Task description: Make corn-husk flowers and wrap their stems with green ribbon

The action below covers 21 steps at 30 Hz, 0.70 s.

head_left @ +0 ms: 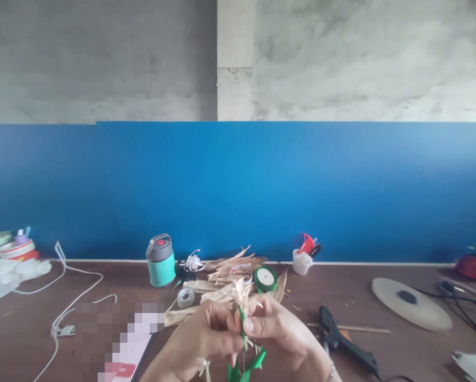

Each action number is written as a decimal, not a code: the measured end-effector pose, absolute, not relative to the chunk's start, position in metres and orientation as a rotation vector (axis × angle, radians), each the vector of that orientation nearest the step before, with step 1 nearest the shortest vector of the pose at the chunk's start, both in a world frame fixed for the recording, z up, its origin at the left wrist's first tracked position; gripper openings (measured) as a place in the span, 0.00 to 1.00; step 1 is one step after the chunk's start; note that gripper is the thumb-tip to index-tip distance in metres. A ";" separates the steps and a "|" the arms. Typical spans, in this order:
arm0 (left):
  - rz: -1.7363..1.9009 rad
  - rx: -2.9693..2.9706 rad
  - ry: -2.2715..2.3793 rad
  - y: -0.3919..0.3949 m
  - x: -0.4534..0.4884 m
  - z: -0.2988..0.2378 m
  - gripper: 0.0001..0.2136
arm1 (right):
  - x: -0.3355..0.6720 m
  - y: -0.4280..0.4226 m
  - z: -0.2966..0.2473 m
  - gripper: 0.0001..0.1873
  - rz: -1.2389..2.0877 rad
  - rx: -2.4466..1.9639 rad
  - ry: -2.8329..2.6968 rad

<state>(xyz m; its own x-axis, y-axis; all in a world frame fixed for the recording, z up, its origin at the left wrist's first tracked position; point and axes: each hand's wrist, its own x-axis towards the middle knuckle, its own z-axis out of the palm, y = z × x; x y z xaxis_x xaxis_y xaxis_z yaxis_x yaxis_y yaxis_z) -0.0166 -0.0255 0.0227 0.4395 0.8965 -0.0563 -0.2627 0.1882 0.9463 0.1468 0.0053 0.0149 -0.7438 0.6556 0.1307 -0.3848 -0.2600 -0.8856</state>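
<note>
In the head view, both hands meet at the bottom middle around a pale flower [240, 292] that looks made of dried husk. It points upward, and its thin stem is wrapped in green ribbon [257, 359]. My left hand [216, 331] is closed, pinching the stem from the left below the petals. Opposite it, my right hand [280, 328] is closed too, with its thumb pressed on the ribbon just under the flower. Loose green ribbon ends hang below the fingers. The fingers partly hide the stem.
Behind the hands lie dried husks [234, 265], a green ribbon spool [265, 278] and a clear tape roll [186, 297]. A teal flask [161, 262] stands left. To the right are a black glue gun [347, 342], a round lid-like disc [411, 305] and a white cup [301, 262].
</note>
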 end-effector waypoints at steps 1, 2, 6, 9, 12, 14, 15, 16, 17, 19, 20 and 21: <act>0.908 1.081 0.734 -0.026 -0.017 0.023 0.14 | 0.147 0.005 0.014 0.17 2.054 -0.356 -1.340; 0.900 1.086 0.739 -0.026 -0.017 0.023 0.13 | 0.148 0.005 0.015 0.17 2.057 -0.364 -1.349; 0.956 1.080 0.759 -0.027 -0.015 0.026 0.10 | 0.149 0.003 0.022 0.18 2.001 -0.415 -1.373; 0.962 1.102 0.745 -0.028 -0.014 0.030 0.06 | 0.149 0.001 0.027 0.18 1.960 -0.413 -1.393; 0.955 1.170 0.778 -0.029 -0.014 0.033 0.05 | 0.149 0.001 0.025 0.17 1.934 -0.427 -1.375; 0.977 1.219 0.814 -0.029 -0.014 0.033 0.07 | 0.149 0.002 0.021 0.16 1.920 -0.457 -1.340; 0.993 1.237 0.832 -0.029 -0.014 0.033 0.07 | 0.149 0.002 0.020 0.16 1.916 -0.465 -1.320; 1.006 1.252 0.849 -0.028 -0.014 0.033 0.07 | 0.149 0.003 0.019 0.15 1.915 -0.469 -1.304; 1.016 1.264 0.871 -0.028 -0.014 0.032 0.07 | 0.149 0.003 0.018 0.15 1.921 -0.470 -1.293; 0.993 1.283 0.918 -0.027 -0.014 0.031 0.07 | 0.149 0.004 0.019 0.15 1.944 -0.474 -1.284; 0.981 1.292 0.938 -0.027 -0.014 0.031 0.08 | 0.149 0.004 0.019 0.16 1.956 -0.479 -1.280; 0.978 1.303 0.963 -0.026 -0.014 0.030 0.08 | 0.149 0.005 0.020 0.16 1.965 -0.486 -1.276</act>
<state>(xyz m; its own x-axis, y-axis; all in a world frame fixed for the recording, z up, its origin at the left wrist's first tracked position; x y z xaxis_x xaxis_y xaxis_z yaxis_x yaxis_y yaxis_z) -0.0141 -0.0262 0.0302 0.3080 0.9513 -0.0142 -0.0294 0.0244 0.9993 0.1488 0.0048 0.0196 -0.6613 0.7465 0.0737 -0.3711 -0.2402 -0.8970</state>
